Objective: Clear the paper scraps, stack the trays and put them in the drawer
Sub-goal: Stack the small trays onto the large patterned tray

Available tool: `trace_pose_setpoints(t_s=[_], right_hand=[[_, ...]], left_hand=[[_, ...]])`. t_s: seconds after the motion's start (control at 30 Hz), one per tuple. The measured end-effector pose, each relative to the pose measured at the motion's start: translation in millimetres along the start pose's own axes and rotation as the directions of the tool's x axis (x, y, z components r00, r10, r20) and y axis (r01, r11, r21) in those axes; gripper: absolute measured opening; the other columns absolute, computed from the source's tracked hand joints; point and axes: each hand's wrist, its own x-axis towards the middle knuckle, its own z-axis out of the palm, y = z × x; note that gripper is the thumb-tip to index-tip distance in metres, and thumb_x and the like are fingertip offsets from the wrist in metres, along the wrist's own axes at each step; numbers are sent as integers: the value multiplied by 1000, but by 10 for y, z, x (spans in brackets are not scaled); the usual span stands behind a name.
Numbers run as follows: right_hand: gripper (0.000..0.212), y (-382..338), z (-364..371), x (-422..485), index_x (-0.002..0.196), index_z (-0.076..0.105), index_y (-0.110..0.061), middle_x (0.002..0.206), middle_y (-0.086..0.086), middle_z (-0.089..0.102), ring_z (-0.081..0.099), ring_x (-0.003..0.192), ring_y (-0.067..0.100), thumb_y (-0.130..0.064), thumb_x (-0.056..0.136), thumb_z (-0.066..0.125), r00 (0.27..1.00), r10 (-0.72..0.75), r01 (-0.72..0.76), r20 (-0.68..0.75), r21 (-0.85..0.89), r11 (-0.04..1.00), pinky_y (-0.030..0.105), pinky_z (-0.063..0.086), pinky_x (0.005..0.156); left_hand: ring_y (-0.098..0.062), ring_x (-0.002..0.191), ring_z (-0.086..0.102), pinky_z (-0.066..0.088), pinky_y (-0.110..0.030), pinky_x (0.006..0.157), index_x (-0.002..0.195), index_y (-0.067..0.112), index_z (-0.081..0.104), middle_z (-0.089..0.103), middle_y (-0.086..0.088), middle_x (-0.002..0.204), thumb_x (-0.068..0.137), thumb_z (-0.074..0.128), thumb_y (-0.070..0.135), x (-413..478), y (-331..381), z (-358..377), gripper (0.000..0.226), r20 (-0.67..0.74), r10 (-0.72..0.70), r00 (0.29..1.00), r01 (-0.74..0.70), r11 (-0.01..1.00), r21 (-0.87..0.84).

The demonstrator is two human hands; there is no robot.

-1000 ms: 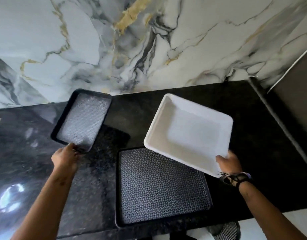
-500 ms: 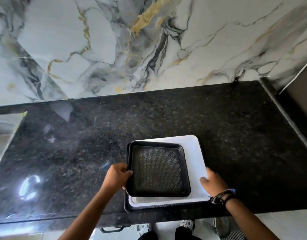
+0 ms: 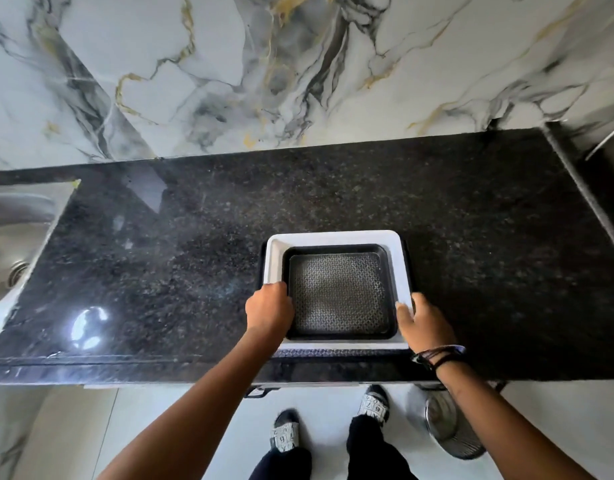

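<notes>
Three trays sit nested in a stack near the front edge of the black granite counter [image 3: 471, 237]. The small black tray [image 3: 340, 292] with a patterned floor lies inside the white tray [image 3: 333, 239]. Beneath both lies the large black tray [image 3: 340, 353]; only its front strip and edges show. My left hand [image 3: 270, 308] grips the stack's left side, fingers curled over the rims. My right hand [image 3: 424, 322] grips the right side, thumb on the white rim. No paper scraps are in view.
A steel sink [image 3: 11, 237] is set into the counter at far left. A marble wall backs the counter. Below the front edge a drawer handle [image 3: 258, 393] shows, and a metal bin [image 3: 451, 427] stands on the floor by my feet.
The white tray and then the small black tray went down onto the large black tray. The small tray has settled centred in the white one, and both hands now hold the stack's sides.
</notes>
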Motion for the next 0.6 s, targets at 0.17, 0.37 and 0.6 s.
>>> trace_pose_setpoints(t_s=[0.17, 0.37, 0.6], right_hand=[[19, 42, 166, -957, 84, 64, -8, 79, 13, 60, 56, 78, 33, -22, 86, 52, 802, -353, 372, -481, -59, 926, 42, 45, 68], [82, -84, 1873, -2310, 134, 48, -4, 142, 18, 49, 38, 136, 35, -67, 84, 37, 733, -505, 607, 455, -102, 788, 45, 28, 117], [106, -834, 3371, -1898, 148, 21, -3, 160, 16, 17, 13, 148, 25, -81, 76, 14, 697, -194, 417, 691, -169, 893, 37, 11, 121]], left_hand=[[-30, 124, 54, 49, -43, 95, 137, 15, 41, 56, -11, 136, 88, 43, 64, -374, -753, 170, 70, -296, 146, 944, -184, 977, -106], [-28, 152, 4, 11, -49, 124, 153, 8, 14, 7, -12, 164, 76, 8, 86, -516, -2001, 574, 110, 61, 255, 965, -261, 954, 148], [-24, 152, 4, 10, -45, 125, 153, 10, 14, 5, -11, 165, 73, 7, 91, -462, -2134, 732, 115, 4, 288, 957, -287, 952, 110]])
